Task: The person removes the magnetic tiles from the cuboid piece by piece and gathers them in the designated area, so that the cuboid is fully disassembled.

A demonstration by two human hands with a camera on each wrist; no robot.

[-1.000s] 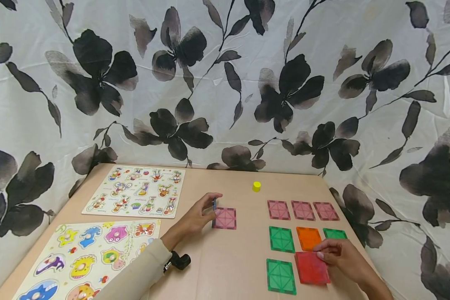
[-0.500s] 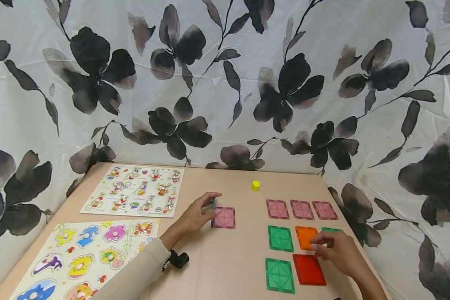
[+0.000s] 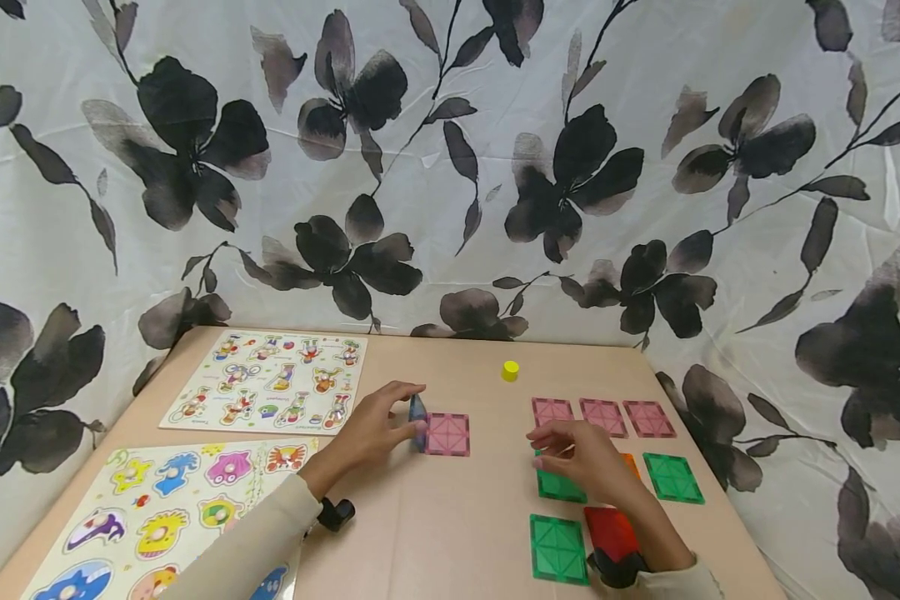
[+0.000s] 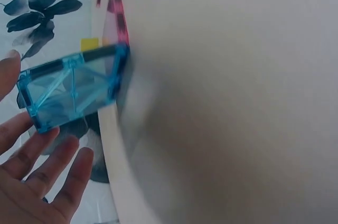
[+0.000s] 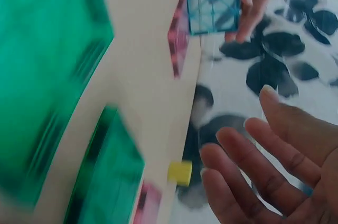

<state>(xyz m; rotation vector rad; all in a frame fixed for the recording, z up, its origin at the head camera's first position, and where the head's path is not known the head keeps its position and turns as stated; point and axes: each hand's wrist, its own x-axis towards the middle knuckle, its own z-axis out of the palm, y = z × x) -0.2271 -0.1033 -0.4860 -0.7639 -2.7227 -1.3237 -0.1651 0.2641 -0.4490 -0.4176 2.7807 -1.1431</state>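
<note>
My left hand [image 3: 367, 433] pinches a translucent blue magnetic tile [image 4: 74, 89] between thumb and fingers. The tile stands on edge beside a pink magnetic tile [image 3: 447, 434] lying flat on the table; whether they touch I cannot tell. Holding nothing, my right hand [image 3: 588, 462] hovers over the tile rows, its fingers loosely bent, as the right wrist view shows. Under it lie a green tile [image 3: 558, 488], an orange tile [image 3: 632, 463] mostly hidden, and a red tile [image 3: 609, 529] partly covered by the wrist.
Farther right are more green tiles [image 3: 673, 477] and a row of pink tiles [image 3: 649, 419]. A small yellow cylinder [image 3: 510, 371] stands near the back edge. Two picture puzzle boards [image 3: 195, 502] fill the table's left side. A floral cloth [image 3: 450, 183] hangs behind.
My right hand let go of the red tile, leaving it flat on the table, then moved left. My left hand shifted slightly left, with the blue tile turned to show more of its face.
</note>
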